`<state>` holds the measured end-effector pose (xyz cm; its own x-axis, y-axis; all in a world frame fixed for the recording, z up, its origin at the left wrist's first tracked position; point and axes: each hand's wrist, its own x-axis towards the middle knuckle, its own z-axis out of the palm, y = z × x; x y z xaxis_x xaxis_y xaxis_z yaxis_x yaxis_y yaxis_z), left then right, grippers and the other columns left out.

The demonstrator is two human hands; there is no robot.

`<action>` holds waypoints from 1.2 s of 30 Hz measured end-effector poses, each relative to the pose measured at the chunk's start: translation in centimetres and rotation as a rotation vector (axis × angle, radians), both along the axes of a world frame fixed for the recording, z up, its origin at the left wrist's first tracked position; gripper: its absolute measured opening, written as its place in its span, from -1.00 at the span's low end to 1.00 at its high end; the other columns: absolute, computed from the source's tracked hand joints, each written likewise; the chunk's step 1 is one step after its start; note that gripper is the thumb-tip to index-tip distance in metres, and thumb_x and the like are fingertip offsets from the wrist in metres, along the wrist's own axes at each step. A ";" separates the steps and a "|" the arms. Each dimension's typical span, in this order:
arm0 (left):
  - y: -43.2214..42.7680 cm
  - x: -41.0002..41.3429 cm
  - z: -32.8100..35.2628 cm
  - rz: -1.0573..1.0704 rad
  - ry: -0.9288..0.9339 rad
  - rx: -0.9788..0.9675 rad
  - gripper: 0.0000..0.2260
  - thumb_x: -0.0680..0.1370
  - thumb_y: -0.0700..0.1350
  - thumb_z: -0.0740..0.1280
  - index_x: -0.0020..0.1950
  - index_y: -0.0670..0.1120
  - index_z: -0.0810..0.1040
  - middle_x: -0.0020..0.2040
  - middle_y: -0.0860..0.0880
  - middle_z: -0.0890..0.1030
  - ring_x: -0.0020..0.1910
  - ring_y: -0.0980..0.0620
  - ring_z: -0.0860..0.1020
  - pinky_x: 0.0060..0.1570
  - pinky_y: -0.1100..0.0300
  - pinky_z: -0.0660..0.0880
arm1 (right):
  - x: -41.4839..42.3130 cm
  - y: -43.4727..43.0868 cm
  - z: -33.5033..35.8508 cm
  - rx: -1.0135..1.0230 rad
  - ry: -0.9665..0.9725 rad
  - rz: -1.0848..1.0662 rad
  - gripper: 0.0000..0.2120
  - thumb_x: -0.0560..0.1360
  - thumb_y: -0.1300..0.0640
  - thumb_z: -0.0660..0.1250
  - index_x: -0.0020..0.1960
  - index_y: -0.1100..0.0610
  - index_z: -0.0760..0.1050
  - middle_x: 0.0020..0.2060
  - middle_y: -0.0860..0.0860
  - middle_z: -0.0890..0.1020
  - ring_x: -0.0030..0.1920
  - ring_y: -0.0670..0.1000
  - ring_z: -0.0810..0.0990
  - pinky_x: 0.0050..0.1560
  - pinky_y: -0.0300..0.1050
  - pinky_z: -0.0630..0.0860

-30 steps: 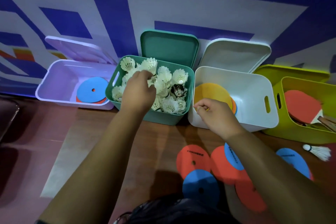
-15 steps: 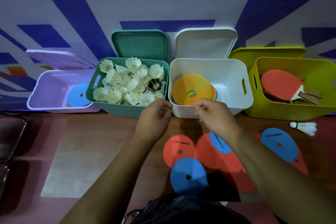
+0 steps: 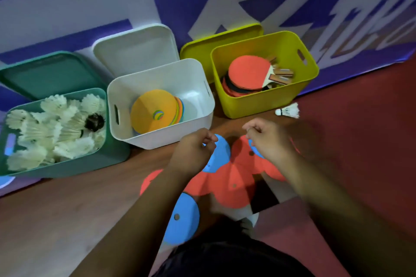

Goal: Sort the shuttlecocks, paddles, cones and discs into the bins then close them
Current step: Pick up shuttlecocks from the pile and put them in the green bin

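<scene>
Three open bins stand along the wall. The green bin [image 3: 67, 165] holds several white shuttlecocks, the white bin [image 3: 193, 78] holds stacked cones with an orange one on top [image 3: 153, 112], and the yellow bin [image 3: 258, 105] holds red paddles [image 3: 247, 72]. Red discs [image 3: 231, 184] and blue discs [image 3: 184, 218] lie overlapping on the floor in front. One loose shuttlecock [image 3: 289, 110] lies by the yellow bin. My left hand [image 3: 193, 153] and my right hand [image 3: 267, 139] hover over the discs with fingers curled, holding nothing I can see.
The bins' lids lean against the blue and white wall [image 3: 90, 7] behind them. The floor is wood-coloured on the left [image 3: 56, 220] and red on the right [image 3: 360, 141]. A purple bin's corner [image 3: 5, 181] shows at the far left edge.
My left hand came out of the green bin to the floor discs beside my right hand. The view swung right, so the purple bin slid almost out of sight.
</scene>
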<state>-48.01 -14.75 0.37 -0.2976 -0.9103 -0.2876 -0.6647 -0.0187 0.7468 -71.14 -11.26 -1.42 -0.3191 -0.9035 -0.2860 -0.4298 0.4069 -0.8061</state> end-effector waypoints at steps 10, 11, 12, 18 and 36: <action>0.3 -10.8 -2.8 -0.221 -0.117 0.035 -0.89 0.56 -0.18 0.39 -0.04 0.00 0.68 -0.07 0.09 0.71 -0.28 0.27 0.57 -0.26 0.51 0.34 | -12.4 2.6 -3.8 0.131 -0.014 -0.215 -0.83 0.58 0.14 0.31 -0.05 -0.01 0.67 -0.27 -0.08 0.73 -0.19 0.04 0.75 -0.10 0.02 0.69; 0.3 -11.5 -3.0 -0.220 -0.105 0.052 -0.89 0.56 -0.19 0.39 -0.04 0.01 0.67 -0.09 0.10 0.70 -0.30 0.32 0.56 -0.26 0.47 0.35 | -13.3 2.4 -4.1 0.136 -0.020 -0.227 -0.82 0.57 0.13 0.30 -0.08 -0.02 0.67 -0.27 -0.08 0.73 -0.19 0.03 0.75 -0.13 0.00 0.69; 0.3 -12.0 -3.2 -0.216 -0.094 0.073 -0.89 0.57 -0.18 0.39 -0.04 0.02 0.66 -0.13 0.12 0.70 -0.31 0.34 0.56 -0.24 0.42 0.38 | -14.1 2.2 -4.4 0.153 -0.031 -0.234 -0.82 0.55 0.11 0.29 -0.11 -0.04 0.66 -0.26 -0.07 0.73 -0.21 0.01 0.74 -0.17 -0.04 0.68; 0.0 -14.7 -3.2 -0.204 -0.063 0.099 -0.90 0.61 -0.18 0.37 0.03 0.00 0.65 -0.14 0.06 0.72 -0.32 0.33 0.60 -0.28 0.47 0.40 | -17.3 -1.2 -5.3 0.212 -0.117 -0.323 -0.84 0.58 0.19 0.28 0.07 0.02 0.60 -0.18 0.03 0.71 -0.35 0.00 0.60 -0.31 -0.13 0.50; -0.4 -7.4 -2.9 0.004 -0.079 0.156 -0.88 0.52 0.02 0.35 -0.01 0.10 0.65 -0.10 0.08 0.71 -0.09 0.01 0.68 0.03 -0.07 0.62 | -10.3 -4.2 -8.5 0.346 -0.175 -0.204 -0.77 0.48 0.06 0.37 0.09 0.08 0.67 -0.27 0.08 0.67 -0.21 0.14 0.70 -0.13 0.10 0.67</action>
